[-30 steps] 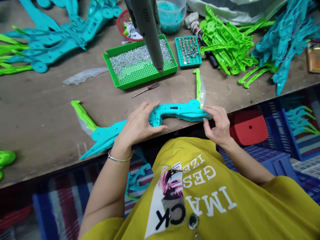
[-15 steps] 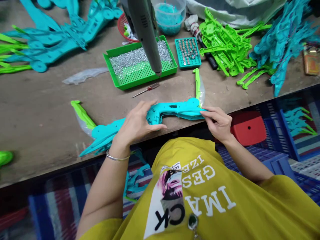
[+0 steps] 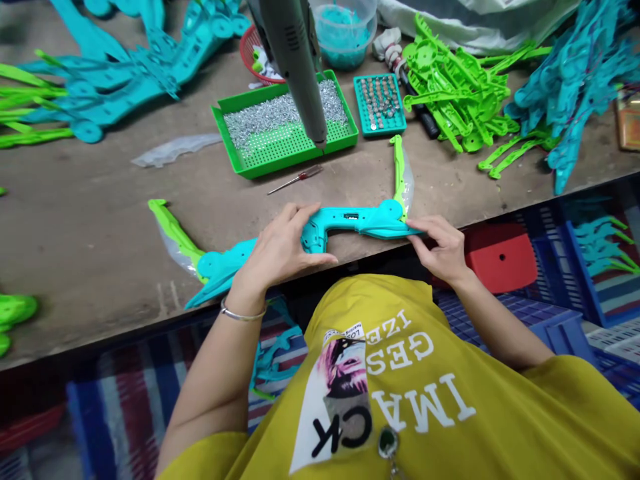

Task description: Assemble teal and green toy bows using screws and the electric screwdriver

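A blue plastic toy bow with lime-green limb ends lies along the front edge of the workbench. Clear plastic pieces sit along both green limbs, the left one and the right one. My left hand is laid over the bow's body left of the middle, fingers on the far side and thumb stretched along the near side, hiding that part. At the right end, my right hand pinches the bow's blue tip between thumb and fingers. A small screwdriver with a red handle rests just beyond the bow.
An electric screwdriver hangs over a green tray of screws. Right of it stand a teal tray of small metal parts and a heap of green parts. Blue parts are piled left. A red stool is below the bench.
The bow has turned slightly in my hands; its left blue tip has shifted right, and a dark opening in its body shows more clearly. Both hands stay on it. The view has shifted a little.
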`<move>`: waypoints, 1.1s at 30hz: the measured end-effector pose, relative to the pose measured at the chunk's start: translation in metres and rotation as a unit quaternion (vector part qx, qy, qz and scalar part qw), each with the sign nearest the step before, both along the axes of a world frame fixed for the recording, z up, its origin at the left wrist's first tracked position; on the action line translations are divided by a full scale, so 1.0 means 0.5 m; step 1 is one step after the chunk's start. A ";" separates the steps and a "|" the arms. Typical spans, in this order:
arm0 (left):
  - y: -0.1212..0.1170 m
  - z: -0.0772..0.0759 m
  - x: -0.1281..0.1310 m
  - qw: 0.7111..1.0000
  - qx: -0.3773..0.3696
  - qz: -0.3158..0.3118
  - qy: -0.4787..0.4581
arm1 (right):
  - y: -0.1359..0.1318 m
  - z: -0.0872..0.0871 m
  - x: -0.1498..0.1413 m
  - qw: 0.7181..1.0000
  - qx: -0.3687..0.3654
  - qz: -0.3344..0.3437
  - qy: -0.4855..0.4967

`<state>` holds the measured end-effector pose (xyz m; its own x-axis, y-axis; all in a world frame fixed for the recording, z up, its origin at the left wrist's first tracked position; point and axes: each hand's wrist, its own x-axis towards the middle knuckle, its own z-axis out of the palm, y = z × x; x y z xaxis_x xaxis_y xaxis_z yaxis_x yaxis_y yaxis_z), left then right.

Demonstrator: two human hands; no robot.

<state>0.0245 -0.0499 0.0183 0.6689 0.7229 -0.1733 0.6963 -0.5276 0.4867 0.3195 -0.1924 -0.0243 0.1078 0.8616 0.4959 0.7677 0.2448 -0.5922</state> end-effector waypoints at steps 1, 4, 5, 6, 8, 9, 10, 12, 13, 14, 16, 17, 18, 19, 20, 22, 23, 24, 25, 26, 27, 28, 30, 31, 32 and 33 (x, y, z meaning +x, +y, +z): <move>0.001 -0.002 -0.002 1.000 -0.003 -0.006 -0.008 | 0.000 0.000 0.000 1.000 -0.002 0.000 -0.001; 0.003 -0.015 -0.010 0.999 -0.004 -0.029 -0.035 | 0.001 -0.003 -0.003 1.000 -0.003 -0.006 0.011; 0.004 -0.021 -0.011 0.999 -0.002 -0.034 -0.040 | 0.002 -0.004 -0.004 1.000 -0.003 -0.009 0.017; 0.004 -0.027 -0.012 0.998 0.001 -0.036 -0.043 | 0.002 -0.006 -0.006 1.000 -0.004 -0.015 0.022; 0.003 -0.036 -0.012 0.998 0.011 -0.034 -0.043 | 0.003 -0.010 -0.010 0.999 -0.013 -0.029 0.029; 0.003 -0.039 -0.011 0.998 0.016 -0.033 -0.042 | 0.003 -0.011 -0.012 0.999 -0.018 -0.037 0.030; 0.003 -0.040 -0.010 0.998 0.020 -0.034 -0.039 | 0.003 -0.013 -0.013 0.998 -0.022 -0.044 0.030; 0.001 -0.042 -0.007 0.999 0.027 -0.035 -0.024 | 0.001 -0.015 -0.016 0.998 -0.022 -0.043 0.027; 0.000 -0.042 -0.007 0.999 0.032 -0.035 -0.012 | 0.001 -0.016 -0.017 0.999 -0.020 -0.035 0.025; -0.001 -0.042 -0.006 0.999 0.038 -0.033 0.002 | 0.000 -0.017 -0.017 0.999 -0.016 -0.025 0.024; -0.006 -0.042 -0.003 0.998 0.053 -0.025 0.031 | 0.000 -0.017 -0.017 1.000 -0.008 -0.012 0.023; -0.008 -0.041 -0.002 0.997 0.059 -0.022 0.043 | 0.001 -0.017 -0.017 1.000 -0.007 -0.010 0.025; -0.011 -0.041 -0.001 0.996 0.064 -0.022 0.053 | 0.001 -0.016 -0.018 1.000 -0.008 -0.009 0.029; -0.013 -0.040 0.001 0.995 0.069 -0.023 0.061 | 0.002 -0.015 -0.019 0.999 -0.011 -0.009 0.034; -0.015 -0.040 0.002 0.995 0.074 -0.025 0.069 | 0.003 -0.015 -0.020 0.999 -0.017 -0.008 0.044; -0.017 -0.039 0.004 0.993 0.083 -0.032 0.083 | 0.005 -0.013 -0.025 0.996 -0.038 -0.013 0.074; -0.018 -0.039 0.005 0.991 0.088 -0.033 0.090 | 0.006 -0.013 -0.027 0.994 -0.052 -0.019 0.092; -0.018 -0.040 0.006 0.990 0.094 -0.034 0.096 | 0.008 -0.012 -0.029 0.992 -0.068 -0.024 0.108; -0.017 -0.041 0.006 0.989 0.099 -0.036 0.101 | 0.009 -0.011 -0.028 0.989 -0.086 -0.024 0.120; -0.016 -0.042 0.006 0.988 0.104 -0.038 0.105 | 0.010 -0.011 -0.026 0.986 -0.104 -0.020 0.128; -0.015 -0.044 0.005 0.987 0.108 -0.040 0.109 | 0.011 -0.009 -0.020 0.983 -0.122 -0.009 0.136; -0.014 -0.047 0.004 0.987 0.113 -0.041 0.111 | 0.013 -0.008 -0.011 0.978 -0.140 0.008 0.153; -0.010 -0.051 0.001 0.986 0.117 -0.045 0.111 | 0.017 -0.004 0.014 0.953 -0.182 0.060 0.234; -0.009 -0.052 0.000 0.986 0.118 -0.047 0.106 | 0.021 -0.003 0.028 0.929 -0.209 0.087 0.292; -0.007 -0.054 -0.002 0.987 0.118 -0.049 0.100 | 0.027 -0.002 0.042 0.900 -0.236 0.107 0.349; -0.006 -0.055 -0.003 0.987 0.119 -0.052 0.092 | 0.034 -0.001 0.054 0.872 -0.261 0.111 0.398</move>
